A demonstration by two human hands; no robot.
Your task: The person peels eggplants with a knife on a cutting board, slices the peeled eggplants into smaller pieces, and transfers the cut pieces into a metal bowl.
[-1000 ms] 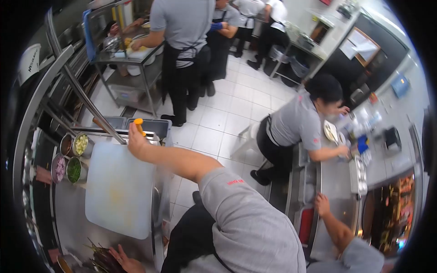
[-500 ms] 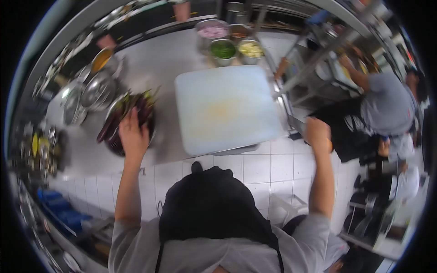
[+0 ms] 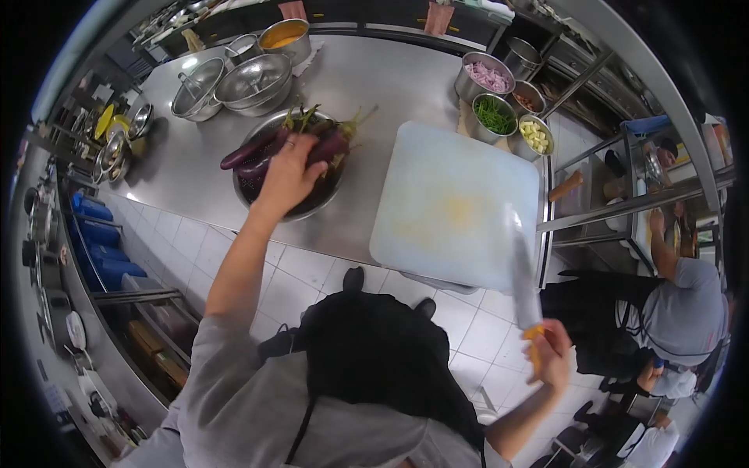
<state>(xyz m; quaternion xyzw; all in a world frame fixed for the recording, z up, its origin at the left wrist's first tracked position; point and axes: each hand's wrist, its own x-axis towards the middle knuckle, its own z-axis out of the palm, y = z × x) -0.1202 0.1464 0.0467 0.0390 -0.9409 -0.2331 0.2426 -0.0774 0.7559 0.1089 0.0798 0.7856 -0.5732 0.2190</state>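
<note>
My right hand (image 3: 552, 352) is closed round the yellow handle of a large knife (image 3: 521, 273), whose blade points away from me over the right part of a white cutting board (image 3: 445, 207). The board has a faint yellow stain. My left hand (image 3: 290, 173) lies on dark purple eggplants (image 3: 257, 156) with green stems, its fingers over them and the thumb apart. Whether it grips one is hidden. The eggplants rest in a round metal colander (image 3: 316, 204) on the steel table, left of the board.
Metal pots of chopped onion (image 3: 485, 76), green herbs (image 3: 493, 114) and pale cubes (image 3: 535, 136) stand behind the board. Metal strainers (image 3: 253, 82) and a pot of orange liquid (image 3: 284, 37) are at the back left. A co-worker (image 3: 683, 304) stands at the right, beyond a metal rack post.
The view has swung round to the table. My right hand has brought the knife out from beside the board to its front right. My left hand stays on the eggplants.
</note>
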